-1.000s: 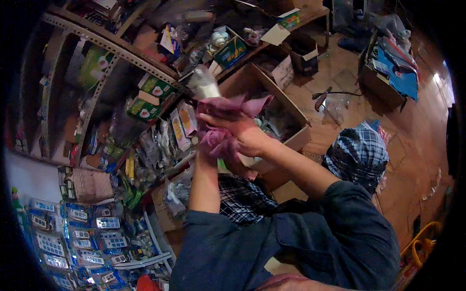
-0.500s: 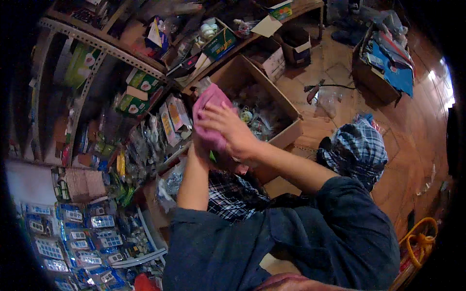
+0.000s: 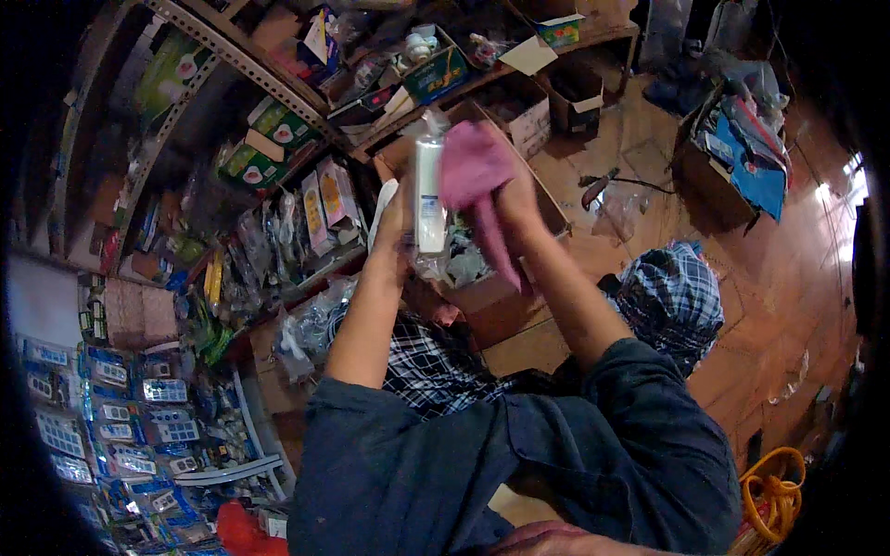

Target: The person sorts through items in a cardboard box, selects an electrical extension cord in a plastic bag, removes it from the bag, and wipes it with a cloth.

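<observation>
My left hand [image 3: 397, 215] is closed around a long white bar-shaped item [image 3: 428, 190] wrapped in clear plastic, which stands on end above the open cardboard box [image 3: 549, 208]. A small printed label sits on its face. Beside it, my right hand [image 3: 519, 196] grips a pink cloth [image 3: 475, 167], bunched at the top with one end hanging down; most of its fingers are behind the cloth. Another white piece [image 3: 382, 211] shows at the outer side of my left hand, its kind unclear. Loose clear-wrapped items [image 3: 468, 264] lie inside the cardboard box below.
Metal-framed shelves [image 3: 250, 79] with green boxes [image 3: 255, 167] run along the left. Blister-packed goods [image 3: 116, 417] hang at lower left. Smaller cartons [image 3: 575, 93] stand behind; a filled carton [image 3: 709, 176] is at far right. Checked fabric [image 3: 677, 301] covers my knees. Orange straps [image 3: 774, 491] show lower right.
The pink cloth has come off to the right with my right hand, exposing the plastic-wrapped white item in my left hand. My hands have moved apart, and the view has shifted slightly.
</observation>
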Tool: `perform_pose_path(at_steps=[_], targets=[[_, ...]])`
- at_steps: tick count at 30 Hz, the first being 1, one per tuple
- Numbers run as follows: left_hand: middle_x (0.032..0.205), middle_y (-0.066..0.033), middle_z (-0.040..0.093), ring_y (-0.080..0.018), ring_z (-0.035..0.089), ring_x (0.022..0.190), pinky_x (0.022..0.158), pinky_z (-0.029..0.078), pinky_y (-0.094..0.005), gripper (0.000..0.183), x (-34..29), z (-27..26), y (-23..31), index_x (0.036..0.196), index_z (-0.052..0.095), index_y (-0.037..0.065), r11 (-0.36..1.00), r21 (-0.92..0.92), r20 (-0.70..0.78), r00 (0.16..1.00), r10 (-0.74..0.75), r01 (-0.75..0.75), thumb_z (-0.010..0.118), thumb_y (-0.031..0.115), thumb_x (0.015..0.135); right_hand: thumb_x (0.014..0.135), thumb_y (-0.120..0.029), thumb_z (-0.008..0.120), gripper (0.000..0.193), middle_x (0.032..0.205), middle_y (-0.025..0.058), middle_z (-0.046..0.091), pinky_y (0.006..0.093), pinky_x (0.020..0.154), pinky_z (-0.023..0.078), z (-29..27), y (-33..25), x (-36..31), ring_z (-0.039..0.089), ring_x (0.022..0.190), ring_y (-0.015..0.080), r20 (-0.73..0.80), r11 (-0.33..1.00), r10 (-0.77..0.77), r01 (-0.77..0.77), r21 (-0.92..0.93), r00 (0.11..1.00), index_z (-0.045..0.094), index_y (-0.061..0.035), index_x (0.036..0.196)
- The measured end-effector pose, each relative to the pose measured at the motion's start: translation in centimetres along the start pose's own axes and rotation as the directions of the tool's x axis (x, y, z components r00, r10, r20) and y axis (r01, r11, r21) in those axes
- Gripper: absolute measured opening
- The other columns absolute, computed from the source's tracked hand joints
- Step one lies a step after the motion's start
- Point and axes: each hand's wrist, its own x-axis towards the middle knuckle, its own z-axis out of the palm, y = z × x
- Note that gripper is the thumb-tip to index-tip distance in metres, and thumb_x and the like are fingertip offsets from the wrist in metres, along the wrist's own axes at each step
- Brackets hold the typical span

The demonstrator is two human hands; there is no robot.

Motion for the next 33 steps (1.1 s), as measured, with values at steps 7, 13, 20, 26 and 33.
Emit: perform_pose_path(at_steps=[7, 13, 20, 26, 33], targets=[[0.1, -0.0085, 0.055, -0.0232, 0.056, 0.087, 0.074, 0.048, -0.0384, 0.055, 0.7, -1.3, 2.0, 0.115, 0.047, 0.009, 0.949, -0.048, -0.408, 0.873, 0.266, -0.312, 0.044, 0.055, 0.084, 0.086, -0.061, 0.026, 0.069, 0.11, 0.0133, 0.053, 0.0423, 0.086, 0.044, -1.3, -1.5, -1.0, 0.053, 0.099, 0.0283, 0.277, 0.668, 0.424, -0.504, 0.548, 0.863, 0.044, -0.0025, 0.118], [0.125, -0.0127, 0.043, -0.0269, 0.046, 0.109, 0.09, 0.04, -0.0394, 0.064, 2.7, -2.5, 0.9, 0.129, 0.034, 0.004, 0.896, 0.167, -0.573, 0.699, 0.428, -0.412, 0.038, 0.054, 0.088, 0.089, -0.049, 0.039, 0.046, 0.101, 0.0056, 0.053, 0.0301, 0.084, 0.04, 1.7, 4.7, -6.1, 0.05, 0.094, 0.016, 0.012, 0.863, 0.478, -0.467, -0.191, 0.878, 0.048, -0.0102, 0.112], [0.127, -0.0109, 0.042, -0.0278, 0.043, 0.113, 0.094, 0.036, -0.0435, 0.065, 2.9, -2.5, 2.4, 0.131, 0.033, 0.009, 0.836, -0.002, -0.714, 0.585, 0.383, -0.549, 0.038, 0.057, 0.086, 0.089, -0.028, 0.051, 0.039, 0.104, 0.0026, 0.053, 0.0251, 0.082, 0.038, 4.0, 5.5, -10.8, 0.047, 0.094, 0.0125, 0.118, 0.903, 0.422, -0.404, -0.147, 0.899, 0.047, -0.0039, 0.119], [0.1, -0.01, 0.054, -0.0286, 0.054, 0.092, 0.08, 0.046, -0.0473, 0.043, 2.2, -2.9, 1.8, 0.111, 0.047, 0.006, 0.893, -0.158, -0.648, 0.726, 0.229, -0.422, 0.055, 0.032, 0.078, 0.086, -0.022, 0.054, 0.036, 0.103, 0.0053, 0.05, 0.0255, 0.08, 0.038, 1.3, 5.2, -8.4, 0.045, 0.092, 0.0133, 0.135, 0.794, 0.503, -0.395, -0.462, 0.853, 0.048, -0.0005, 0.114], [0.098, -0.0125, 0.057, -0.0268, 0.061, 0.077, 0.066, 0.053, -0.0435, 0.038, 0.1, -4.6, 6.8, 0.107, 0.048, 0.001, 0.97, 0.068, -0.532, 0.814, 0.233, -0.233, 0.064, 0.014, 0.075, 0.088, -0.023, 0.048, 0.024, 0.093, 0.007, 0.059, 0.0294, 0.076, 0.047, 3.2, 0.2, -5.2, 0.058, 0.085, 0.0157, 0.125, 0.864, 0.501, -0.487, -0.124, 0.857, 0.055, -0.0045, 0.101]])
